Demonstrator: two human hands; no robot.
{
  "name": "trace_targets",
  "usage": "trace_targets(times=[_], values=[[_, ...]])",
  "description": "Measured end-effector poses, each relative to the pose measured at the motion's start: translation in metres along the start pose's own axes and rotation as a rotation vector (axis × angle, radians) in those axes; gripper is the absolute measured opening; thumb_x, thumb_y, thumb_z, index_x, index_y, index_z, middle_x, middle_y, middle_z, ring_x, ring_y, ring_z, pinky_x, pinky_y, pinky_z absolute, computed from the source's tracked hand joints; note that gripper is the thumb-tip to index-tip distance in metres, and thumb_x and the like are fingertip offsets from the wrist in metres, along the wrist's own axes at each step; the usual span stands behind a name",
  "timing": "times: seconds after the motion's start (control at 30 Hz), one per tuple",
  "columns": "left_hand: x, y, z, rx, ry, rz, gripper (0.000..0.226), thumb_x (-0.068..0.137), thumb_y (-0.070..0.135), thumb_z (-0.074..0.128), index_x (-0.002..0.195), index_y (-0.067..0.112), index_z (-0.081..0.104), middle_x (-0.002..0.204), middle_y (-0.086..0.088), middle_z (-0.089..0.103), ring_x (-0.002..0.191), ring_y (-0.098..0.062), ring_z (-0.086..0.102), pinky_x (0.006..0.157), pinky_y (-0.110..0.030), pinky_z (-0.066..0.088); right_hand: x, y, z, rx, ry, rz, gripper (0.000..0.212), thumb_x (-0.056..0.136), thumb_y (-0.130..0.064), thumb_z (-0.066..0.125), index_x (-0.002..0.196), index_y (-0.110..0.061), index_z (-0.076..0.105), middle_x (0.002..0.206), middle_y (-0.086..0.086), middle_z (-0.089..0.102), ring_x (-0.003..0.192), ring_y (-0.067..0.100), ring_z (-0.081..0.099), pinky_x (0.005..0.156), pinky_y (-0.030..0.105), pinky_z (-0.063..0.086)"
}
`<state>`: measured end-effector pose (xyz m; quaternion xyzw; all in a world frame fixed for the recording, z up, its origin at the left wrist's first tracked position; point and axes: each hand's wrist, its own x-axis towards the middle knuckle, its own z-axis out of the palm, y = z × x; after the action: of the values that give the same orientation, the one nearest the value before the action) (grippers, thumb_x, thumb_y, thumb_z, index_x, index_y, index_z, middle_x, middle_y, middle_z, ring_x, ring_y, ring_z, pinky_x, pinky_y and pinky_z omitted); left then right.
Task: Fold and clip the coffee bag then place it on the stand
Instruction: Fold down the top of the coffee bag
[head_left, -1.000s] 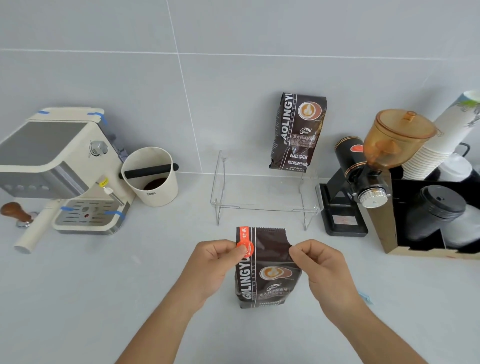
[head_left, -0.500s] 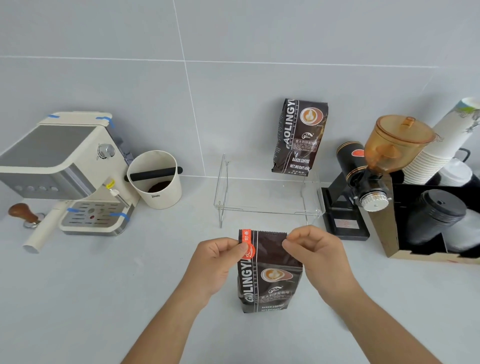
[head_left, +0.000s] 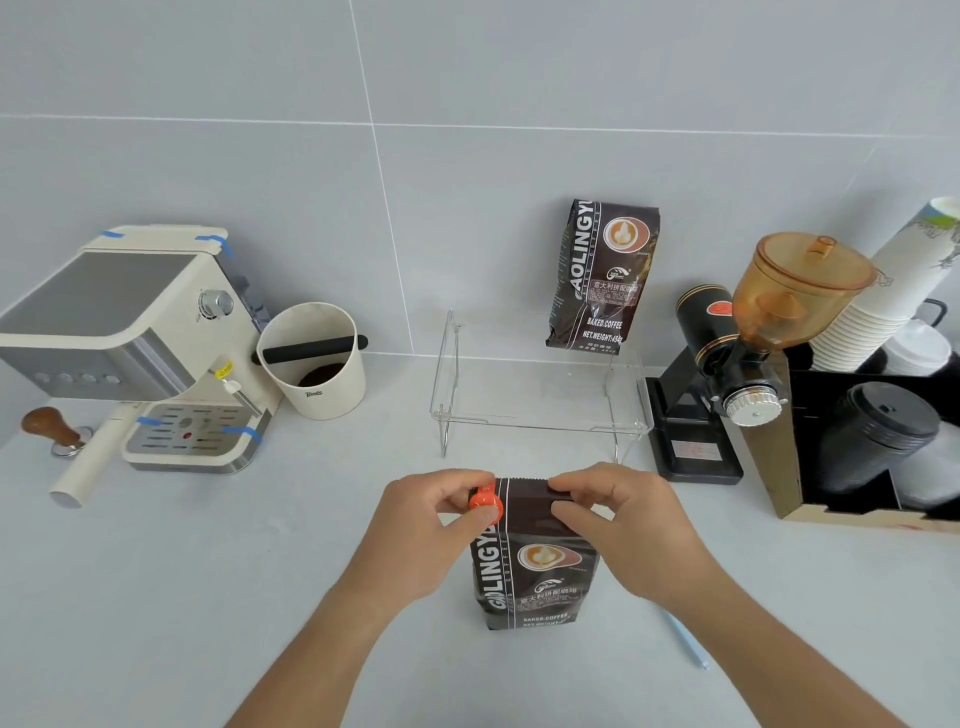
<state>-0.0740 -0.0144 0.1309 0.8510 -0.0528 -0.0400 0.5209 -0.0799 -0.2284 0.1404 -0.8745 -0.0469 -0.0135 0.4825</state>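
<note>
Both hands (head_left: 524, 525) pinch the coffee bag (head_left: 535, 571) top, with the clear stand (head_left: 540, 415) just behind, second bag (head_left: 602, 275) on it.

Coffee-bar counter: espresso machine (head_left: 140, 343), grinder (head_left: 748, 358), stacked paper cups (head_left: 883, 296), tiled wall (head_left: 467, 104).

"BAKED.COFFEE" and "NET.WEIGHT" on the rear coffee bag (head_left: 602, 275); "BAKED.COFFEE" on the held coffee bag (head_left: 535, 571).

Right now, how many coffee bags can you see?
2. One coffee bag stands on the counter, its top pinched by both hands; the other bag sits on the clear stand against the wall.
</note>
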Motion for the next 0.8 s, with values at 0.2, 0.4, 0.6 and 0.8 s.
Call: trace_targets(times=[0.2, 0.4, 0.6, 0.8], values=[[0.005, 0.001, -0.004, 0.165, 0.019, 0.134, 0.010, 0.080, 0.023, 0.075, 0.078, 0.032, 0.074, 0.080, 0.009, 0.065, 0.082, -0.004, 0.064, 0.072, -0.009, 0.043, 0.001, -0.003, -0.002, -0.089, -0.032, -0.086, 0.018, 0.082, -0.010, 0.072, 0.076, -0.026, 0.074, 0.074, -0.011, 0.065, 0.075, 0.005, 0.060, 0.066, 0.006, 0.042], [0.008, -0.001, 0.003, -0.012, -0.035, 0.076, 0.022, 0.083, 0.013, 0.072, 0.074, 0.033, 0.071, 0.068, 0.019, 0.069, 0.064, 0.000, 0.063, 0.066, -0.008, 0.045, 0.007, -0.005, -0.005, 0.012, -0.098, 0.069, 0.020, 0.085, -0.014, 0.067, 0.071, -0.029, 0.068, 0.073, -0.015, 0.071, 0.065, 0.001, 0.062, 0.060, 0.014, 0.047], [0.005, -0.007, 0.013, -0.118, -0.103, 0.016, 0.028, 0.079, 0.014, 0.075, 0.094, 0.037, 0.071, 0.077, 0.017, 0.071, 0.072, -0.001, 0.065, 0.072, -0.011, 0.049, 0.011, -0.001, 0.001, 0.324, -0.071, 0.314, 0.022, 0.083, -0.002, 0.068, 0.070, -0.020, 0.070, 0.059, 0.001, 0.069, 0.036, 0.003, 0.048, 0.035, 0.013, 0.035], [0.001, -0.015, 0.017, 0.077, -0.068, 0.105, 0.039, 0.075, 0.013, 0.080, 0.102, 0.040, 0.069, 0.088, 0.008, 0.063, 0.087, 0.000, 0.062, 0.079, -0.007, 0.046, 0.022, 0.005, 0.000, 0.414, -0.222, 0.441, 0.020, 0.081, 0.003, 0.065, 0.072, -0.011, 0.075, 0.070, 0.009, 0.072, 0.064, 0.021, 0.065, 0.063, 0.030, 0.050]])
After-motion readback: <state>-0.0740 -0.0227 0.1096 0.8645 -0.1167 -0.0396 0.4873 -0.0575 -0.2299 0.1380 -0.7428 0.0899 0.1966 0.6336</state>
